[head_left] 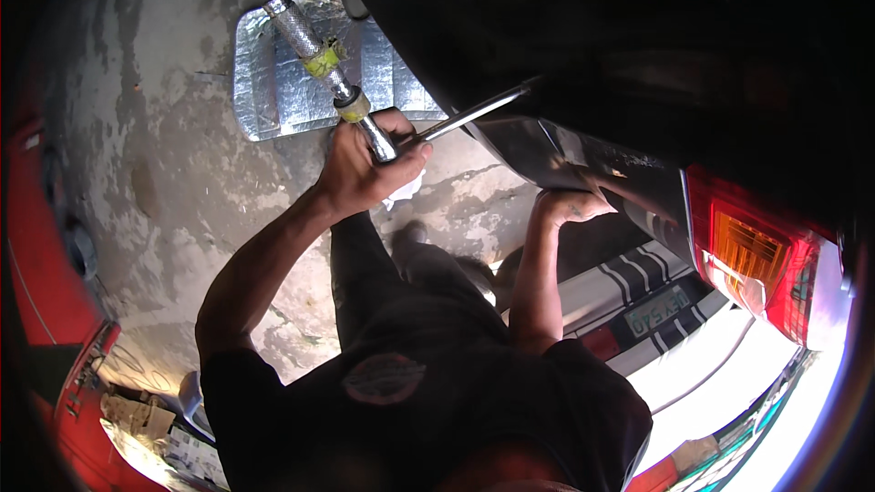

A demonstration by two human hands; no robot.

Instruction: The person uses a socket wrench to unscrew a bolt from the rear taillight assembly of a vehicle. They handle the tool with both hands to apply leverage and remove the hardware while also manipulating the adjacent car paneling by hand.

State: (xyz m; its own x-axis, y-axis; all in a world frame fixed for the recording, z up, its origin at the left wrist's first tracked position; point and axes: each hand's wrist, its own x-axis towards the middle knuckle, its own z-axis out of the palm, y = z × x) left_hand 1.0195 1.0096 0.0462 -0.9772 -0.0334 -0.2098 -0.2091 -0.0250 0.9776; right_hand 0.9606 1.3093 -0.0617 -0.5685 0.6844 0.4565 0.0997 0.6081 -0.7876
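Note:
My left hand (360, 169) is closed around the lower end of a long metal tool (314, 50). The tool has a knurled steel handle with yellow tape bands. A thin steel rod (474, 111) runs from my fist up to the right and disappears under a dark vehicle body (583, 55). A bit of white cloth (404, 191) shows below this fist. My right hand (570, 207) holds the lower edge of a dark, shiny vehicle panel (583, 159), and its fingertips are hidden behind the edge.
A crinkled silver foil mat (273, 91) lies on the stained concrete floor (173, 173). A red and orange tail light (752, 260) and a number plate (656, 308) sit at the right. A red body (41, 264) lines the left edge, with cardboard clutter (137, 415) at the lower left.

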